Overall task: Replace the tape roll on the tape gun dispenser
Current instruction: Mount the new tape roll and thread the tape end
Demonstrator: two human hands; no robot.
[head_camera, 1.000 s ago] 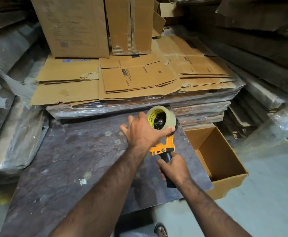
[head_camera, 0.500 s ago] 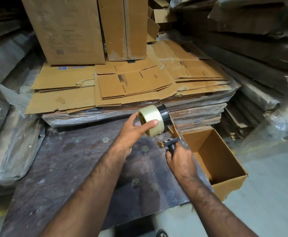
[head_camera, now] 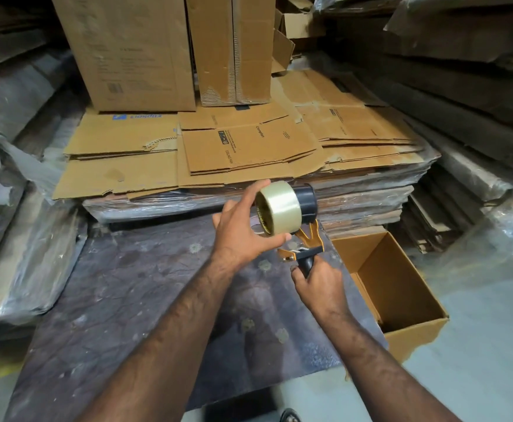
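My left hand [head_camera: 243, 226] grips a roll of clear tape [head_camera: 281, 207] around its rim, with thumb below and fingers above. The roll sits partly off the black hub [head_camera: 307, 198] of the orange tape gun [head_camera: 311, 242], shifted to the left so the hub's right part is bare. My right hand [head_camera: 319, 284] is closed around the gun's black handle [head_camera: 307, 264] and holds the gun upright above the dark board.
A dark mottled board [head_camera: 133, 300] lies under my arms. An open cardboard box [head_camera: 401, 287] stands on the floor at the right. Flattened cartons [head_camera: 249, 147] are stacked behind, upright boxes [head_camera: 133, 53] on top. Plastic-wrapped bundles [head_camera: 14, 226] flank both sides.
The gun has turned so the roll's rim faces me. My left hand has slid the roll leftward along the hub, baring more of the black hub. Both hands have risen a little.
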